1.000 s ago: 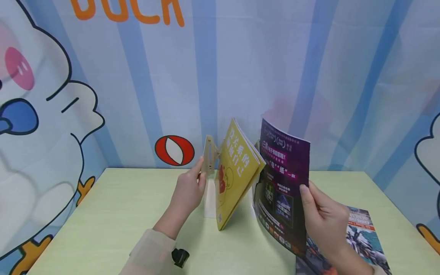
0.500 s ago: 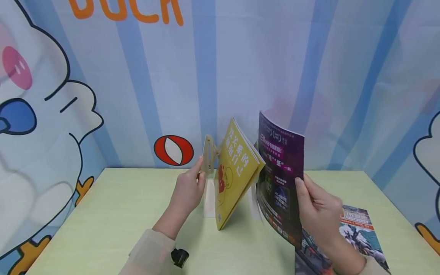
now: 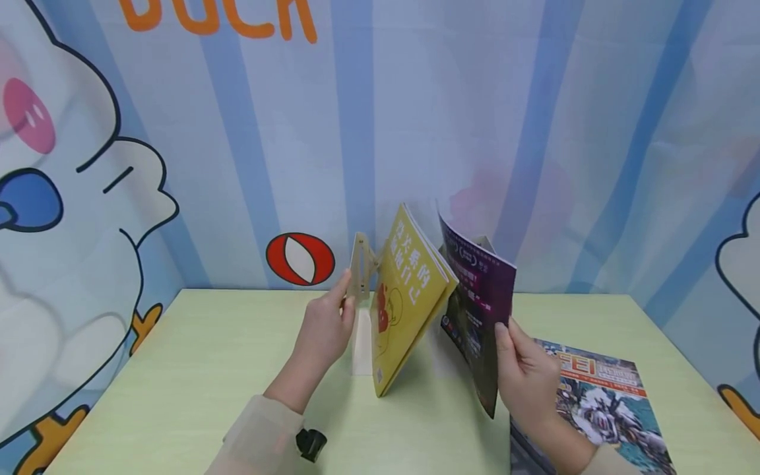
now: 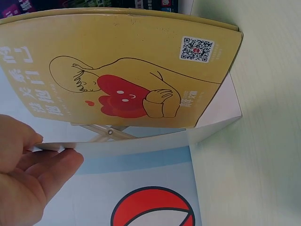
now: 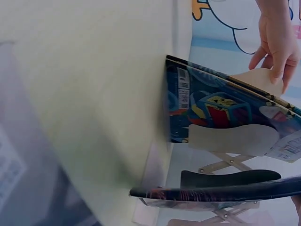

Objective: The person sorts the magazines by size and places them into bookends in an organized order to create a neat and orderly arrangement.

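My left hand (image 3: 323, 326) pinches the pale left end plate (image 4: 141, 144) of an expanding book rack, whose crossed slats (image 4: 110, 133) show in the left wrist view. A yellow book (image 3: 410, 303) leans in the rack, its cover toward the left hand. At the rack's right, my right hand (image 3: 528, 376) grips a thin dark purple magazine (image 3: 477, 303) by its near edge, thumb on the cover. In the right wrist view the magazine (image 5: 221, 192) stands edge-on beside the rack's slats (image 5: 230, 161), apart from the book (image 5: 221, 106). Its contact with the table is unclear.
A magazine (image 3: 605, 402) with a colourful cover lies flat on the pale table (image 3: 178, 389), partly under the right forearm. A black strap piece (image 3: 311, 444) sits at the left wrist. Behind the table hangs a printed blue curtain (image 3: 415, 119).
The right hand has moved left and inward with the purple magazine, turning it more edge-on beside the rack. More of the lying magazine shows. The left hand and yellow book stay put.
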The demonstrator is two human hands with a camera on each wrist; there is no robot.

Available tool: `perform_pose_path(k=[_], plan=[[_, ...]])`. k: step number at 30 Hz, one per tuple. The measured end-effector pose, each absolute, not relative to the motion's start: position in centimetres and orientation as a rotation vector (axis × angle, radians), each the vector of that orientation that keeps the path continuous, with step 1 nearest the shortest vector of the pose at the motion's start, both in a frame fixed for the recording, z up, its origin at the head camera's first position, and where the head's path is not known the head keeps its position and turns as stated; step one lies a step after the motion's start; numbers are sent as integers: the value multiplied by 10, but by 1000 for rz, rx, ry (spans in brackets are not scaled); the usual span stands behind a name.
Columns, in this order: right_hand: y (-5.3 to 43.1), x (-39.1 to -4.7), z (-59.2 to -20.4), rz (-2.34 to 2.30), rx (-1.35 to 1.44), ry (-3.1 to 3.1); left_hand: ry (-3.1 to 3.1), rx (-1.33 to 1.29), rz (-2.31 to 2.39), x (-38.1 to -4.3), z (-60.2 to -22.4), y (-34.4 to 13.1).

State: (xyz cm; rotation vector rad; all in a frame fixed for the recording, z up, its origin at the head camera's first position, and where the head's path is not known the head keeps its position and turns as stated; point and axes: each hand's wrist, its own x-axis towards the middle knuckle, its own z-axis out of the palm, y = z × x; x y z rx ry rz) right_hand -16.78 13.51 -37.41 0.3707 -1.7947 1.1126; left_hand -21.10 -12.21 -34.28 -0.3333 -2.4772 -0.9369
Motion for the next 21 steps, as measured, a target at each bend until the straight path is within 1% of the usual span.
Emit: perform_pose_path(k=[7, 12, 16, 21], plan=[[142, -163, -380, 1146, 242, -1815, -2484, -326, -949, -211, -341, -123], [148, -155, -373, 1124, 167, -2078, -2482, -327, -949, -211, -341, -123], [154, -151, -364, 1019, 210, -2236, -2488, -322, -955, -210, -340, -122], [157, -154, -360, 969, 261, -2173, -2496, -316, -965, -209, -340, -121]])
